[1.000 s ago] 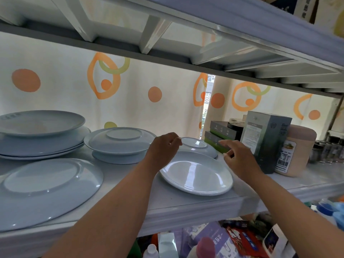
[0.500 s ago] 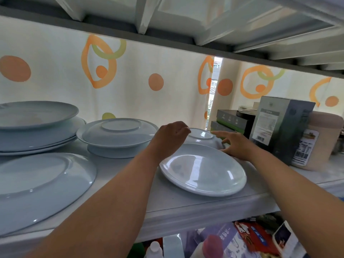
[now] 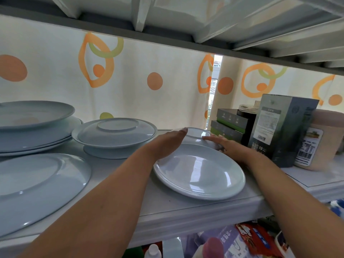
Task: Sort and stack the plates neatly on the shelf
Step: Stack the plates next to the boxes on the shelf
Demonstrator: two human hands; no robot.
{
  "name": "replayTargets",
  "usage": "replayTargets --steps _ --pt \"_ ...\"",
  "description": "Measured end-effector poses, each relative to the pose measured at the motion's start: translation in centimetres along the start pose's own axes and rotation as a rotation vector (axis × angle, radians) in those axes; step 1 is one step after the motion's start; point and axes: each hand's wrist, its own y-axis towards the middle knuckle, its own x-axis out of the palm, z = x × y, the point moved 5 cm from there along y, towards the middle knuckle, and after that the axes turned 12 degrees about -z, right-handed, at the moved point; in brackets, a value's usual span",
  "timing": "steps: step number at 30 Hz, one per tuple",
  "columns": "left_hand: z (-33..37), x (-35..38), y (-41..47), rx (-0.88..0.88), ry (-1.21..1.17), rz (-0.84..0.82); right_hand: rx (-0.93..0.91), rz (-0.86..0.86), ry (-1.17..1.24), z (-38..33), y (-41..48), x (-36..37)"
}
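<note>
Midway, both open hands, left hand (image 3: 167, 144) and right hand (image 3: 229, 148), close around a small dish (image 3: 195, 132) at twelve o'clock, gripping nothing, with plates (image 3: 199, 172) unstacked across the shelf (image 3: 186, 213).

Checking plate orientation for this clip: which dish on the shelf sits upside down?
The plate capping the bowl at centre-left: its foot ring faces up, while the other plates lie face up.

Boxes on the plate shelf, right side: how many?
3. Two flat dark boxes with green edges, stacked, top box on lower box, behind the right hand. One tall dark box stands upright beside them. Others may be hidden behind.
</note>
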Motion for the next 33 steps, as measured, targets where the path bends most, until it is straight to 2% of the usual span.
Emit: replayTargets --steps 6,11,15,21,33 --pt "-1.1 -0.2 0.4 -0.069 -0.231 -0.038 -0.008 0.039 -0.079 0.0 -0.3 -0.3" --pt "-1.4 -0.1 0.5 -0.093 -0.25 -0.072 0.006 0.073 -0.097 -0.1 -0.5 -0.7" --pt "-1.4 0.0 0.4 -0.102 -0.249 -0.102 0.042 0.035 -0.103 -0.1 -0.5 -0.6" --pt "-1.7 -0.1 0.1 -0.11 -0.26 -0.119 -0.003 0.02 -0.157 0.0 -0.1 -0.5" --pt "-2.3 -0.2 0.9 -0.07 -0.315 -0.098 0.043 0.331 -0.437 -1.9 -1.2 -1.4"
